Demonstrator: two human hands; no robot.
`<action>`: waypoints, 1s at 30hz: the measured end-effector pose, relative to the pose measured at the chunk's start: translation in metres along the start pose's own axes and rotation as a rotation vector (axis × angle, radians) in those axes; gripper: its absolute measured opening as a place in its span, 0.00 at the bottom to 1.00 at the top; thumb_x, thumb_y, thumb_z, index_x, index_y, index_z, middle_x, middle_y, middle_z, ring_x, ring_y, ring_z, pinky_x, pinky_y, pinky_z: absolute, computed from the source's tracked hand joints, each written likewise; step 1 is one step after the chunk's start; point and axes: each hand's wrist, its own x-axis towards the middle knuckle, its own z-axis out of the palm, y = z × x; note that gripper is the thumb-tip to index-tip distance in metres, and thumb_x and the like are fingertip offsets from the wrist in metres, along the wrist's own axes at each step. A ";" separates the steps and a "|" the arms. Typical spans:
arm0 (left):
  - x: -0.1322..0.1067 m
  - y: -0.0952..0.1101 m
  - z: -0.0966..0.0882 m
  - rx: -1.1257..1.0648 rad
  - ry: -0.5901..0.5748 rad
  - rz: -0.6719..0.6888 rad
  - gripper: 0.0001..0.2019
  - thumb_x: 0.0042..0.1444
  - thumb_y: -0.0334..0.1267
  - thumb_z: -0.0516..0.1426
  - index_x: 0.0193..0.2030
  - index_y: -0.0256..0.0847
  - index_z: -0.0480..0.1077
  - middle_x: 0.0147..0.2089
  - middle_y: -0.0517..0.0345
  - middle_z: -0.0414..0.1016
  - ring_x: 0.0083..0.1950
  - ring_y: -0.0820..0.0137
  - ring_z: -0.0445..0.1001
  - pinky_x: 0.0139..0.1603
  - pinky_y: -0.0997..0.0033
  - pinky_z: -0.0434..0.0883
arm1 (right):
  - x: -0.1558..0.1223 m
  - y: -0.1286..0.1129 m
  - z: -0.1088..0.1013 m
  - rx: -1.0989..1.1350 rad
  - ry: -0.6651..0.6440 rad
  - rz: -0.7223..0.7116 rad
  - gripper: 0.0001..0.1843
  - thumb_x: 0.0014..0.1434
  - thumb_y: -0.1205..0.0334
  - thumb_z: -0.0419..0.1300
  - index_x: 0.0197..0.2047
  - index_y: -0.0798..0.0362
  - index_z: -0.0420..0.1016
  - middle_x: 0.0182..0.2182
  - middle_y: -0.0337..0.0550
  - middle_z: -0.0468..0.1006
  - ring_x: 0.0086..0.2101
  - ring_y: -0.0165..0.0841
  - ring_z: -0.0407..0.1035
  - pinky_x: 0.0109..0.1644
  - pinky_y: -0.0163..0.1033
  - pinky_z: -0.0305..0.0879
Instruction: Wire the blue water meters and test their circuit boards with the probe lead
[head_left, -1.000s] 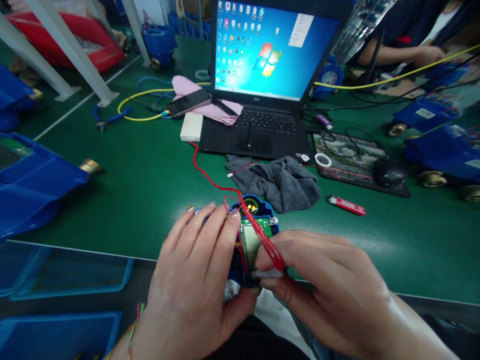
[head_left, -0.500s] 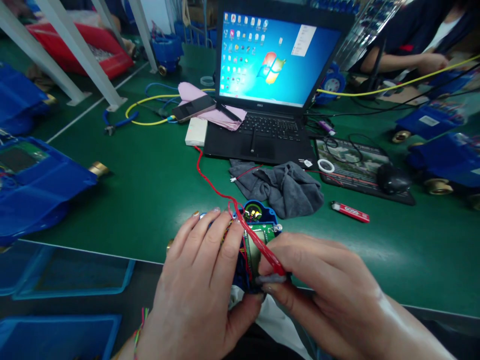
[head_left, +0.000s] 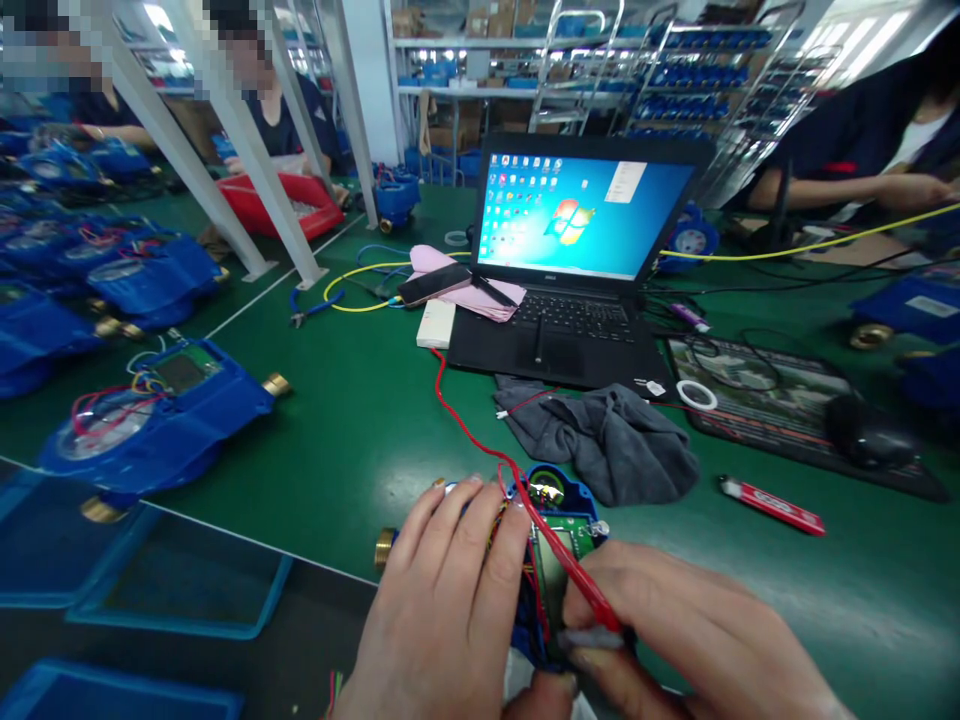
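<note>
At the table's front edge, a blue water meter [head_left: 581, 494] lies with its housing uncovered, showing a green circuit board [head_left: 583, 530] with a small display and thin coloured wires. My left hand [head_left: 450, 610] rests across the meter's left side, fingers over the top and thumb at the near edge, gripping it. My right hand [head_left: 697, 630] pinches the thick end of a red cable [head_left: 559, 550] against the near edge of the board. A greyish piece shows between the right fingers; the contact point is hidden. The cable runs back to a small white box [head_left: 436, 325].
Behind the meter lie a grey cloth [head_left: 607, 450] and an open laptop [head_left: 547, 350]. On the right are a red-and-white marker-like stick [head_left: 776, 506], a mouse [head_left: 870, 430] and a white ring [head_left: 697, 395]. Another open meter [head_left: 172, 410] stands left. Co-workers sit beyond the table.
The view has tilted up and shifted left, so the table things appear lower and further right, and more of the room shows. Both hands keep their hold on the meter and the cable.
</note>
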 end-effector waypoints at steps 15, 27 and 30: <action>0.004 0.008 -0.005 -0.085 0.001 -0.058 0.29 0.54 0.51 0.52 0.55 0.30 0.65 0.57 0.43 0.70 0.58 0.55 0.67 0.58 0.52 0.66 | 0.001 -0.005 -0.001 -0.021 0.025 0.040 0.07 0.64 0.69 0.52 0.35 0.54 0.69 0.26 0.40 0.73 0.27 0.31 0.70 0.34 0.33 0.68; 0.002 0.007 -0.007 -0.088 0.009 -0.066 0.29 0.56 0.53 0.51 0.56 0.29 0.64 0.57 0.42 0.69 0.59 0.55 0.66 0.59 0.51 0.65 | 0.004 -0.007 -0.004 -0.045 0.011 0.016 0.07 0.63 0.71 0.50 0.37 0.54 0.69 0.26 0.41 0.73 0.28 0.31 0.71 0.33 0.33 0.69; 0.002 0.007 -0.007 -0.093 0.005 -0.062 0.29 0.56 0.52 0.51 0.56 0.29 0.63 0.57 0.42 0.69 0.59 0.54 0.66 0.58 0.51 0.66 | 0.003 -0.007 -0.004 -0.066 0.029 0.017 0.08 0.63 0.72 0.50 0.38 0.54 0.69 0.27 0.42 0.75 0.30 0.32 0.72 0.34 0.33 0.69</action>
